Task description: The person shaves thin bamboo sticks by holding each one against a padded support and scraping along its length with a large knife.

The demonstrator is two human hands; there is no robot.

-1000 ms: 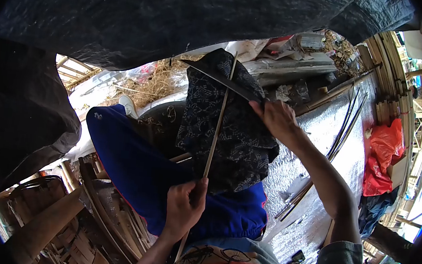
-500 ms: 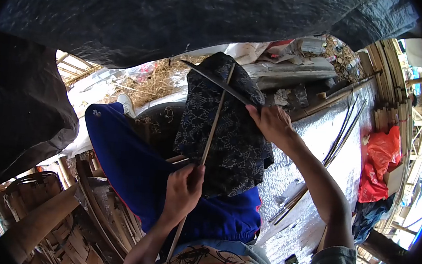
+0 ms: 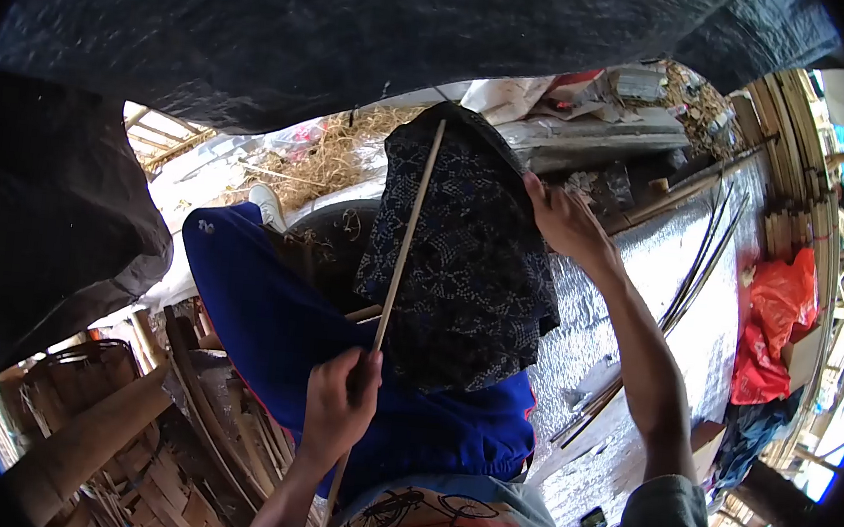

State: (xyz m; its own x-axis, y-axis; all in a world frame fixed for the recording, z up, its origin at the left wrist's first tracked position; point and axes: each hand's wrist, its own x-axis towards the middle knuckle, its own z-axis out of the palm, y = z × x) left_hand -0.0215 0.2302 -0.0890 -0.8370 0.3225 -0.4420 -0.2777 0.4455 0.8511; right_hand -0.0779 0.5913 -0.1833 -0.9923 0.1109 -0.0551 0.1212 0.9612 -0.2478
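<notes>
My left hand (image 3: 341,405) is closed around a thin pale bamboo strip (image 3: 405,247). The strip runs from beside my shirt up across a dark patterned cloth (image 3: 476,278) draped over my lap. My right hand (image 3: 574,222) is closed at the cloth's upper right edge, gripping a long dark knife (image 3: 493,137). Its blade slants up and left from my fingers, hard to make out against the cloth, and lies apart from the strip. The knife's handle is hidden in my fist.
Dark plastic sheeting (image 3: 361,37) hangs overhead and on the left. Curly shavings (image 3: 336,161) litter the ground ahead. A woven basket (image 3: 80,384) stands at lower left. Thin dark strips (image 3: 692,277) lie on the silvery mat (image 3: 582,328), near a red plastic bag (image 3: 779,315).
My right hand has shifted slightly right and up, and the knife blade has swung away from the strip. My left hand has moved down and left with the strip.
</notes>
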